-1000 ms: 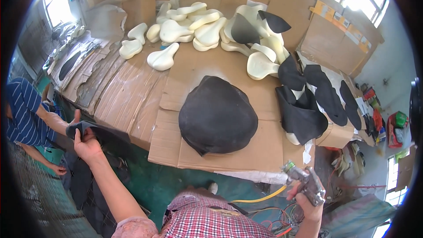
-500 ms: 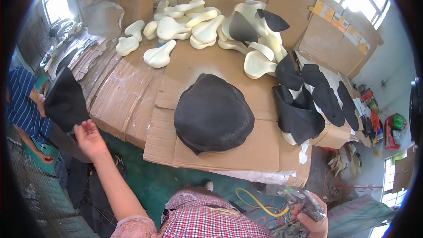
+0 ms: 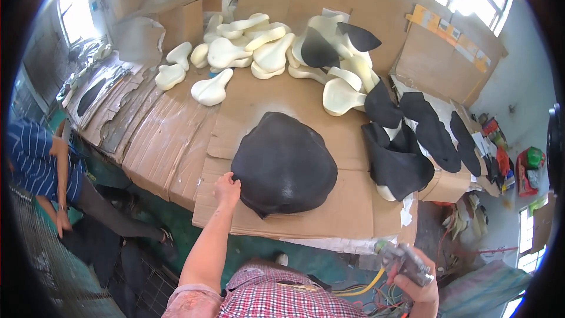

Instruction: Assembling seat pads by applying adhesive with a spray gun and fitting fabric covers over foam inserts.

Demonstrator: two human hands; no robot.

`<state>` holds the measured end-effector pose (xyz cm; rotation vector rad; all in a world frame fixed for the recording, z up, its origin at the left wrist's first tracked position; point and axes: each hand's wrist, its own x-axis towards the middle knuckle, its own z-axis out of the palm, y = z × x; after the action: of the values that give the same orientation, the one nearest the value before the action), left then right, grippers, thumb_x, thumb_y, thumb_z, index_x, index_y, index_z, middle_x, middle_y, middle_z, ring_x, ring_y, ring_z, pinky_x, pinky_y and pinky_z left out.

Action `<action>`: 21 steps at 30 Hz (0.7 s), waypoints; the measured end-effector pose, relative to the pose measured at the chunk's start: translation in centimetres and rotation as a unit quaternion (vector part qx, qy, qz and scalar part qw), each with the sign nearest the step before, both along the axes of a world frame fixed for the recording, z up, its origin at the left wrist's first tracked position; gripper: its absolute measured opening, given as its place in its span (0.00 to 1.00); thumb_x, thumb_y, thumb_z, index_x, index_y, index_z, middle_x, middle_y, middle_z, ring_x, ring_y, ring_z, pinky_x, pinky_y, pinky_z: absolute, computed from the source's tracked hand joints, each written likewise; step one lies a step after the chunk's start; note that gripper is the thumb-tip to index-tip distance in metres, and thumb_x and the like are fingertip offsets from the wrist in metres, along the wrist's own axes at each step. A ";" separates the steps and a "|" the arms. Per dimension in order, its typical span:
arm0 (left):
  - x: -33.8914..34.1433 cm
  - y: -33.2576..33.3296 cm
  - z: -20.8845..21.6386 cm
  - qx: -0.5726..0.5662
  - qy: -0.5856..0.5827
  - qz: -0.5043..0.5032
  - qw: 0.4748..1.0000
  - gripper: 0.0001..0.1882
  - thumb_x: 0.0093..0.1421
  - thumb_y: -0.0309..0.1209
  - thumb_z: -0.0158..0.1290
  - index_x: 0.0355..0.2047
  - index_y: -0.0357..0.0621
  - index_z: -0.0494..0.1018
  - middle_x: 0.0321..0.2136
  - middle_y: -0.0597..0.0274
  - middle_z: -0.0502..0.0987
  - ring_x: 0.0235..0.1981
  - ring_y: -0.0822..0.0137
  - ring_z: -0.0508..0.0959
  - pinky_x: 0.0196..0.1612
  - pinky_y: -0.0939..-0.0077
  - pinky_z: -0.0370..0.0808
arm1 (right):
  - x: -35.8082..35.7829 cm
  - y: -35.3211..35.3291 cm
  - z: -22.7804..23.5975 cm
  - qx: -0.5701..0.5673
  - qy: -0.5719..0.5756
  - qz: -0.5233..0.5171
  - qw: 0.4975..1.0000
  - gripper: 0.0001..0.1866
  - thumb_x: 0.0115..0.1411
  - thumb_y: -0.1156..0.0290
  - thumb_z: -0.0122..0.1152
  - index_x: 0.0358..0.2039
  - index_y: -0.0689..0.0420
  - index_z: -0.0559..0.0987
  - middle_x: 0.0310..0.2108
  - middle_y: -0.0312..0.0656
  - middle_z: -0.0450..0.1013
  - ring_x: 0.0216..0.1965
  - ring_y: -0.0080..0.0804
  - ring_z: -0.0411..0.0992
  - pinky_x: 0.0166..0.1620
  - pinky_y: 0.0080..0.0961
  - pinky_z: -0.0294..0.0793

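Note:
A rounded black sheet (image 3: 285, 162), shaped like a saddle cover, lies on the cardboard-topped table (image 3: 347, 215) in front of me; whether it is one layer or several I cannot tell. My left hand (image 3: 228, 191) is closed on its left edge, fingertips pinching the rim. Low on the right, away from the table, my right hand (image 3: 422, 287) grips a metal spray gun (image 3: 406, 264) with a yellow hose (image 3: 369, 285). Right of the sheet, another black cover (image 3: 400, 162) is draped over a pale foam piece (image 3: 385, 193).
Cream foam bicycle saddles (image 3: 272, 53) are heaped at the back. Flat black pieces (image 3: 438, 138) lie along the right side. At far left a person in a striped shirt (image 3: 41, 156) bends beside the table, arms lowered. Cardboard sheets (image 3: 347, 0) stand behind.
My left hand has moved from the black piece at far left to the rounded sheet's edge and closed there. The person at left has lowered their arms. The spray gun stays in my right hand.

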<state>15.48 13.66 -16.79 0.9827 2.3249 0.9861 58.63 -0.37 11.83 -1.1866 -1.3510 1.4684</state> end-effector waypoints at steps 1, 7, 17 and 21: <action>0.4 0.2 0.0 -0.028 0.056 0.022 0.998 0.14 0.49 0.32 0.57 0.38 0.53 0.77 0.33 0.63 0.75 0.37 0.58 0.75 0.42 0.64 0.71 | -0.4 0.7 0.0 0.002 0.001 -0.002 1.000 0.30 0.46 0.77 0.65 0.51 0.68 0.67 0.31 0.43 0.73 0.28 0.27 0.72 0.33 0.23 0.73; 0.4 1.1 0.1 -0.028 0.117 0.044 0.992 0.12 0.47 0.33 0.60 0.35 0.51 0.77 0.36 0.61 0.73 0.39 0.57 0.73 0.45 0.65 0.69 | -0.7 1.9 -1.0 0.074 0.045 -0.014 0.996 0.33 0.46 0.77 0.64 0.53 0.69 0.65 0.29 0.45 0.72 0.29 0.31 0.72 0.35 0.28 0.73; 1.0 2.7 0.4 0.142 -0.345 0.127 0.919 0.20 0.51 0.26 0.56 0.46 0.43 0.68 0.35 0.61 0.73 0.30 0.67 0.76 0.29 0.67 0.74 | 3.5 -1.3 -0.9 0.013 -0.039 -0.056 0.998 0.35 0.41 0.77 0.68 0.53 0.64 0.67 0.27 0.47 0.74 0.27 0.33 0.74 0.33 0.29 0.75; 0.8 1.8 0.8 0.134 -0.389 0.146 0.900 0.21 0.52 0.24 0.55 0.48 0.44 0.66 0.36 0.62 0.72 0.31 0.66 0.75 0.30 0.66 0.74 | 2.2 -2.0 -1.3 -0.026 0.013 0.003 1.000 0.36 0.42 0.75 0.68 0.54 0.65 0.65 0.26 0.47 0.74 0.25 0.34 0.73 0.33 0.29 0.73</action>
<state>16.26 15.49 -16.00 0.2187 1.6925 1.5062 60.82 -2.39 10.48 -1.1933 -1.3064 1.5261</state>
